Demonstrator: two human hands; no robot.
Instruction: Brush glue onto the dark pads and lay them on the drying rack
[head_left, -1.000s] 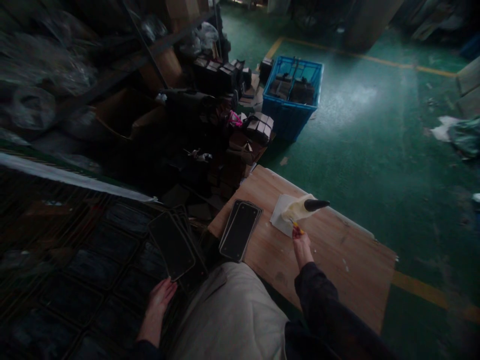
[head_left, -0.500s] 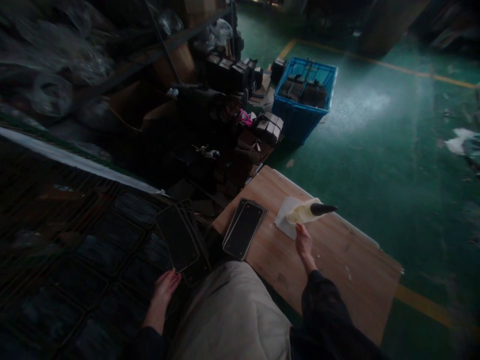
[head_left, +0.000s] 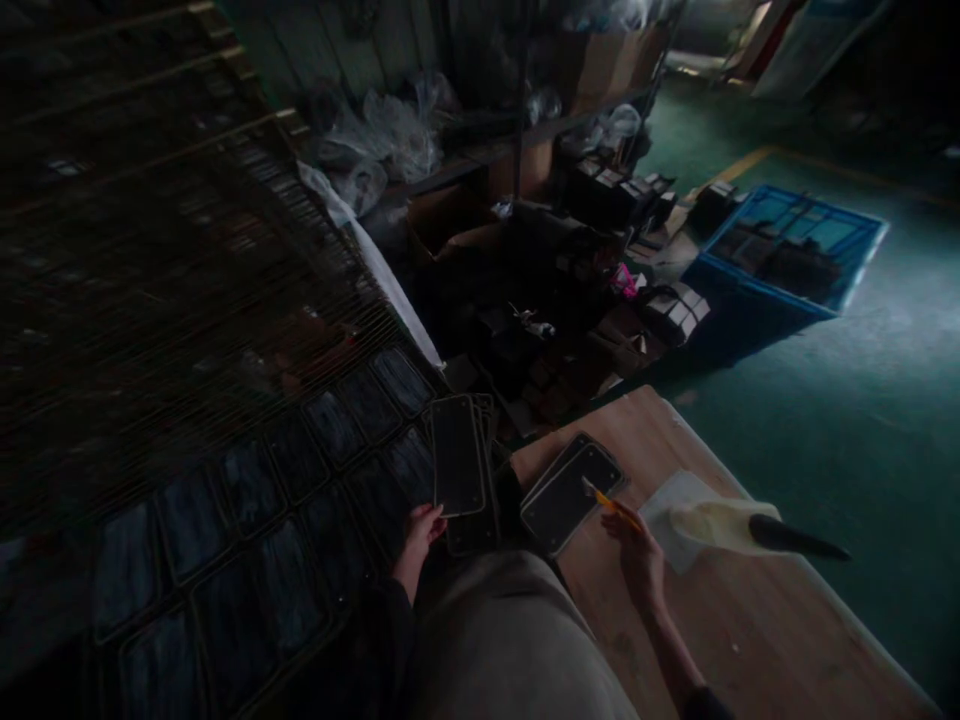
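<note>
My left hand [head_left: 422,530] is closed on the lower corner of a dark rectangular panel [head_left: 457,455] with a pale rim and small holes near its corners. More such panels lie beneath it. My right hand [head_left: 634,550] grips a small orange-handled brush [head_left: 611,502], whose pale tip is over another dark panel [head_left: 562,505] stacked on the wooden board. Whether the tip touches that panel I cannot tell. To the right, a pale yellow container [head_left: 716,527] with a long black pointed end lies on a white sheet [head_left: 669,505].
The wooden board [head_left: 720,620] extends to my right. Rows of dark panels lie on a wire rack [head_left: 315,345] at left. Behind are an open cardboard box [head_left: 450,225], clear plastic bags [head_left: 401,130], stacked dark pieces [head_left: 622,195] and a blue crate [head_left: 787,310] on the green floor.
My view has turned left. My right hand, with the brush, has moved from the yellow container to over the panel on the board. My left hand stays at its panel's corner.
</note>
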